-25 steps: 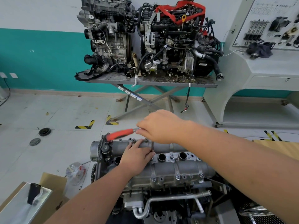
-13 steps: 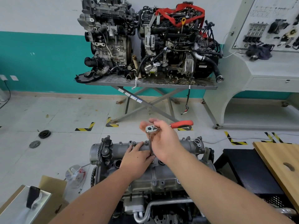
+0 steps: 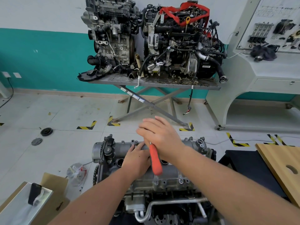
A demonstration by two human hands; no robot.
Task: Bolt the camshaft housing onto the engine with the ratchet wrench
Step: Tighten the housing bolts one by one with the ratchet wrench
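Gripping around the head end of the ratchet wrench with the orange-red handle (image 3: pixel 155 161), the right hand (image 3: pixel 159 137) has its fingers curled over the tool's top above the far edge of the grey cast-metal camshaft housing (image 3: pixel 170 174), and the handle slants down and toward the camera across the housing's middle; the wrench head itself is hidden under the palm. The left hand (image 3: pixel 136 159) lies flat on the housing just left of the handle, fingers straight and spread, pressing on the metal and holding nothing. The housing sits on top of the dark engine block (image 3: pixel 162 207) at the lower centre of the view, with several bolt heads visible along its near edge and a toothed sprocket with chain (image 3: pixel 97 151) at its left end. Going by size, the backdrop is a white and teal wall (image 3: pixel 40 51) and a pale tiled floor (image 3: pixel 56 143) marked with yellow-and-black corner tape. Against the wall stands a grey metal counter on crossed legs (image 3: pixel 154 82) carrying two large engines, the right one (image 3: pixel 178 43) draped with a red strap. A pale training console with mounted parts (image 3: pixel 267 65) stands at the right, and a light wooden board (image 3: pixel 282 166) is at the right edge. A cardboard box (image 3: pixel 53 192) lies at lower left, with a crumpled clear plastic bag (image 3: pixel 76 172) beside it and two dark round discs (image 3: pixel 46 131) on the floor further left.
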